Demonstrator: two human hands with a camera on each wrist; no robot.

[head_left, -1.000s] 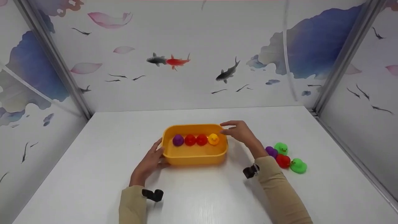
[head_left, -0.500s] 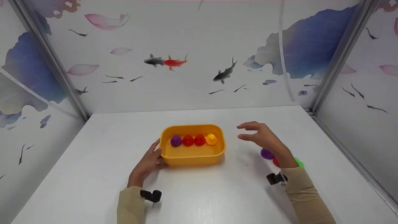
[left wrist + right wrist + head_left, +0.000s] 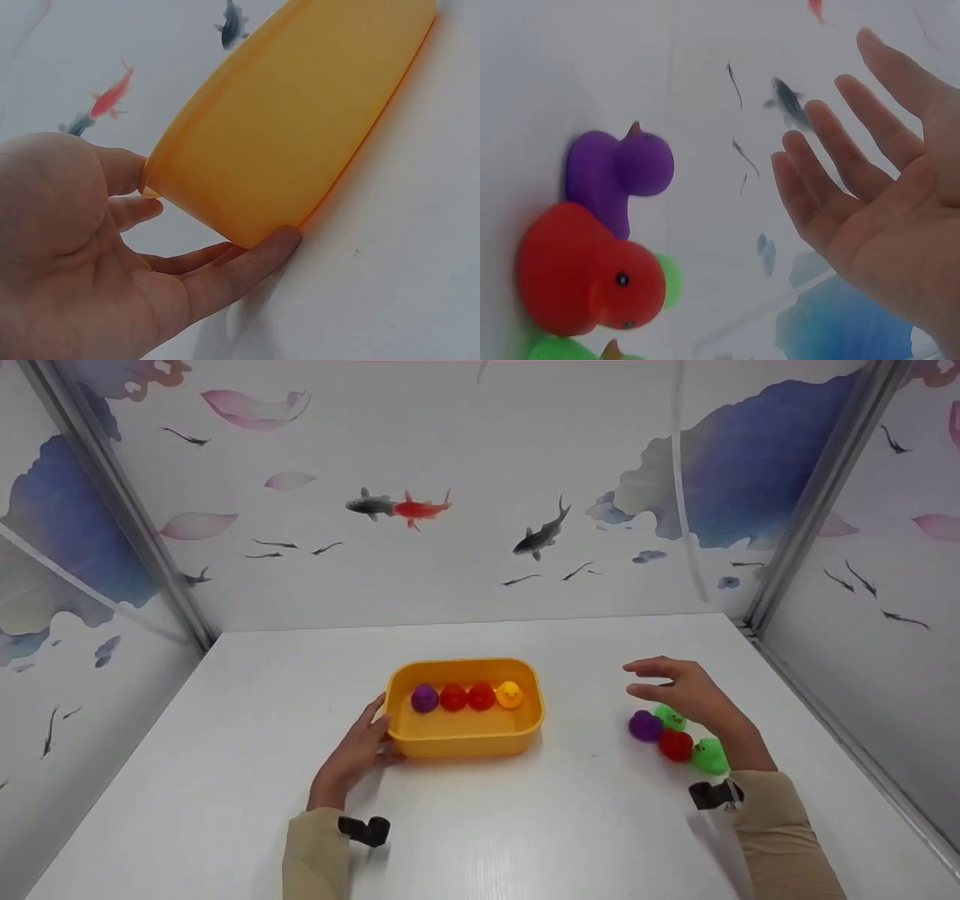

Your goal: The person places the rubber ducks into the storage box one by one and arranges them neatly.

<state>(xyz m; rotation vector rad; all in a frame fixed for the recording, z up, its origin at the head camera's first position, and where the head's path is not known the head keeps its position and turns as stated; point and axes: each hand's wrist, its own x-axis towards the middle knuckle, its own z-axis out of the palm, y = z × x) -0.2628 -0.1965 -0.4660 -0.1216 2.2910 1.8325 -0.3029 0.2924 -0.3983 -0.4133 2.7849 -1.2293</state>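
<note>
A yellow plastic tub [image 3: 465,747] sits mid-table. In a row inside are a purple duck [image 3: 424,698], two red toys [image 3: 454,697] and a yellow duck [image 3: 510,695]. My left hand [image 3: 351,754] grips the tub's left end, fingers at the rim and low along the wall in the left wrist view. To the right, my right hand [image 3: 697,694] hovers with fingers spread and holds nothing. Close by it lie a purple duck [image 3: 643,166], a red duck [image 3: 592,274] and two green ducks [image 3: 709,756], one partly behind the hand.
The white table [image 3: 495,832] reaches back to a wall [image 3: 480,592] painted with fish and petals. Side panels with metal corner posts [image 3: 817,502] stand left and right. Both forearms wear beige sleeves [image 3: 784,832] and small black wrist cameras [image 3: 716,795].
My right hand has left the tub's right rim and moved right, to over the loose ducks. The left hand keeps its hold on the tub, and the toys stay put.
</note>
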